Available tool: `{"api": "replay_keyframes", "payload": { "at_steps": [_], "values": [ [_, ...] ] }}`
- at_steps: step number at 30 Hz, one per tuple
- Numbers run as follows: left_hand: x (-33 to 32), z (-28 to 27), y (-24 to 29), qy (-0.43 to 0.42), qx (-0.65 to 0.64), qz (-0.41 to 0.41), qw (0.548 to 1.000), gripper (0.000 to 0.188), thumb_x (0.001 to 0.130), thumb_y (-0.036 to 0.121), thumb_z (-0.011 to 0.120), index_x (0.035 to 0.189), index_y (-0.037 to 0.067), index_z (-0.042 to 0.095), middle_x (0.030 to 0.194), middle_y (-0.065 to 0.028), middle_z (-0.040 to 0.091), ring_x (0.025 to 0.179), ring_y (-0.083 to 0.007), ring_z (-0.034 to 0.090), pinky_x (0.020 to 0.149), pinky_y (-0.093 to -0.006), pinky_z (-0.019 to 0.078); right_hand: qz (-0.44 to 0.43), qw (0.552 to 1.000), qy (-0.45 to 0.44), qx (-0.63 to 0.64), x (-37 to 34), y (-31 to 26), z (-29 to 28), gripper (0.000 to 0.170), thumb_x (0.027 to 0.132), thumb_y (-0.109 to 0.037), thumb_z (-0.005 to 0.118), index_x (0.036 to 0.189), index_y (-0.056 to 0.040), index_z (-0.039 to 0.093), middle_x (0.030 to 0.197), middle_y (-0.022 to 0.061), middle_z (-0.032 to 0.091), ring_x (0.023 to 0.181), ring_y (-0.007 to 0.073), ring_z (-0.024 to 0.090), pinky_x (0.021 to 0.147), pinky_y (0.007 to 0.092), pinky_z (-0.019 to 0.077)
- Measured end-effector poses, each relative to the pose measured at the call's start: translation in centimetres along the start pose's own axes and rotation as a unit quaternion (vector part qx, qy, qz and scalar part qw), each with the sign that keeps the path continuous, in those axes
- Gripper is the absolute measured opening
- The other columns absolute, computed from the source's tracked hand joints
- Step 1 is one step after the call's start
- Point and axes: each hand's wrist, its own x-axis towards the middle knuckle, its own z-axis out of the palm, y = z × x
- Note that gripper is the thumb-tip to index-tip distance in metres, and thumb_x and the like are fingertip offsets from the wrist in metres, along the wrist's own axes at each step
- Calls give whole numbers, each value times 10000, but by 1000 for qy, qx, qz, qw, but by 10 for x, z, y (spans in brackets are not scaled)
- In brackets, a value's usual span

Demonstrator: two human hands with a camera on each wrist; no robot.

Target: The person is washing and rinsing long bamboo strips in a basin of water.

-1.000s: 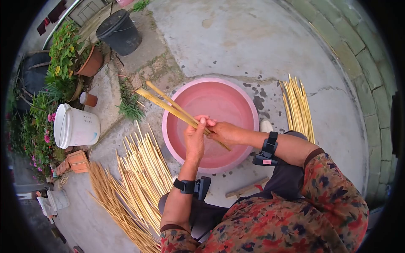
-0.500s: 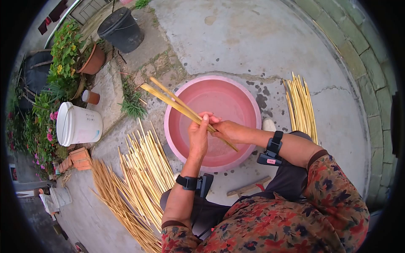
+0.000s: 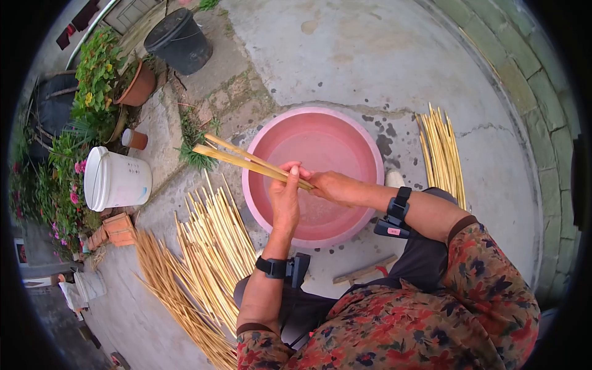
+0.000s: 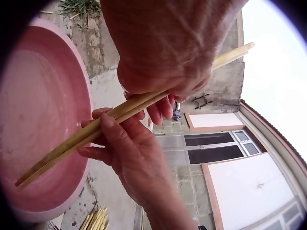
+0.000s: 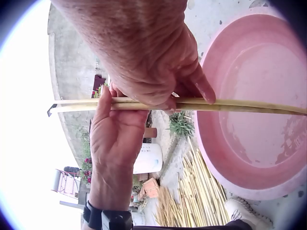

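Above a pink basin (image 3: 271,142), two long pale-yellow stalks (image 3: 237,159) lie side by side, spread apart at their far left ends. My left hand (image 3: 285,200) grips them from below, thumb on top. Close beside it, my right hand (image 3: 333,187) pinches the same stalks between thumb and fingers. In the left wrist view the stalks (image 4: 57,153) extend past the right hand (image 4: 132,153) over the basin. The right wrist view shows the left hand's thumb (image 5: 101,105) pressed along the stalks.
A wide heap of similar stalks (image 3: 216,234) lies to the left, with thinner brown stems (image 3: 163,277) beside it. Another bundle (image 3: 442,154) lies right of the basin. A white bucket (image 3: 123,180), black bucket (image 3: 180,46) and potted plants (image 3: 92,80) stand at left. A wooden piece (image 3: 364,271) sits in front.
The stalks have swung to a flatter angle, their left ends lower and farther left. Their right ends show less beyond the right hand. Both hands keep hold, close together.
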Motion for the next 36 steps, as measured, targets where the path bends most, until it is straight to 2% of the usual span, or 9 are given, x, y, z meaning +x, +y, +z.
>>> {"api": "replay_keyframes", "payload": {
  "at_steps": [3,9,13,17,20,22,26,34,36],
  "values": [
    [-3,-1,2,7,-21,8,1000,195,876,160,480,980,-5,493,763,-58,545,772,-174,566,758,-305,464,9,1000,-20,-12,0,-4,-4,169,788,-152,523,871,-7,543,800,191,570,765,344,558,661,424,431],
    [-10,0,-1,44,-73,-14,996,195,873,154,483,983,-7,486,765,-72,546,793,-193,565,798,-329,454,9,998,-48,-37,-2,-3,-5,178,776,-162,526,871,-14,548,799,178,568,778,332,559,672,424,428],
    [-10,-1,-1,41,-61,-6,997,199,877,157,475,991,-6,484,788,-82,560,802,-197,566,805,-334,451,17,998,-47,-48,-3,-6,-8,163,770,-136,540,879,-14,554,821,175,570,765,333,564,656,417,427],
    [-10,-7,0,18,-37,-42,998,190,881,164,465,973,-1,486,824,-101,580,815,-203,569,800,-337,454,20,998,-48,-45,-2,-2,-7,167,778,-145,535,888,-21,554,811,167,572,765,332,564,658,418,427],
    [-5,-4,4,11,-41,-42,998,178,882,164,463,955,5,491,828,-107,584,816,-210,574,798,-340,455,30,999,-44,-5,-3,-1,-5,169,795,-188,518,867,-40,556,785,161,575,744,321,562,660,419,427],
    [2,-5,8,5,-35,-37,999,170,881,162,463,947,8,494,823,-107,583,816,-215,576,800,-343,456,40,997,-26,66,-1,-4,-10,166,805,-194,511,863,-44,555,777,152,576,740,314,561,655,412,424],
    [7,-10,5,8,-84,-25,996,143,872,141,474,949,21,487,820,-105,572,820,-223,574,824,-368,463,9,998,-12,53,2,-6,-14,168,809,-196,509,866,-44,553,775,150,576,726,312,562,645,406,426],
    [7,-9,13,30,-112,-1,993,120,845,80,505,949,19,498,885,-106,573,930,-250,556,860,-395,449,68,994,-28,84,9,-7,-12,186,819,-220,505,828,-42,556,667,154,548,615,275,538,589,376,419],
    [8,-11,12,37,-110,10,993,140,848,79,500,971,12,491,905,-108,572,963,-265,546,868,-409,444,56,993,-24,98,8,-3,-11,189,822,-222,502,828,-40,554,657,149,541,606,261,532,585,369,415]
  ]
}}
